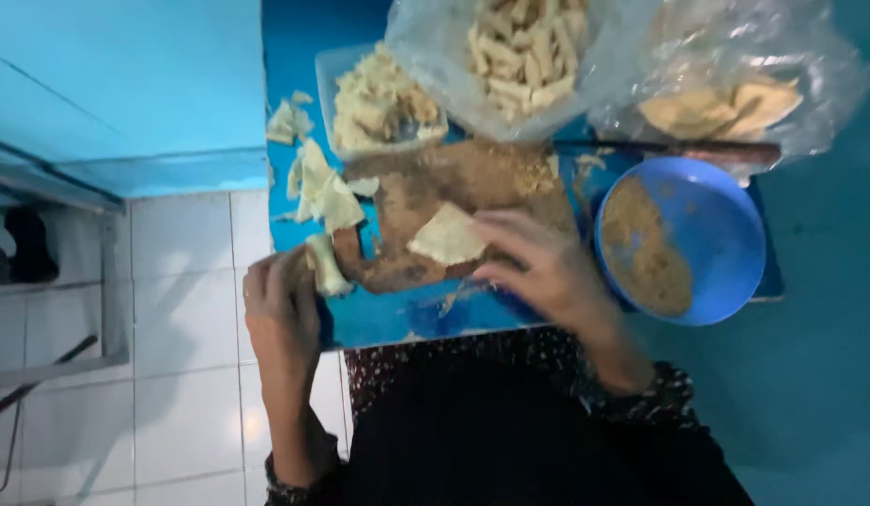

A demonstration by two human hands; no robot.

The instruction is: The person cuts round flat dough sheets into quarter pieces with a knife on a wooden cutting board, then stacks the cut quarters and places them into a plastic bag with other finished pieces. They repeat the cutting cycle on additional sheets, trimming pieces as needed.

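Right hand point(547, 267) fingers spread, pinning wrapper point(446, 236) flat on board point(435, 187). Left hand point(283, 305) pinching finished roll point(324, 267) at table edge, clear of work. Filling bowl point(725, 234) beside right hand.

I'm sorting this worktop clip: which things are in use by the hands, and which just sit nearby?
In use: right hand on pale wrapper sheet, brown board; left hand by rolled piece.
Nearby: blue bowl, bagged rolls, tub, bagged sheets.
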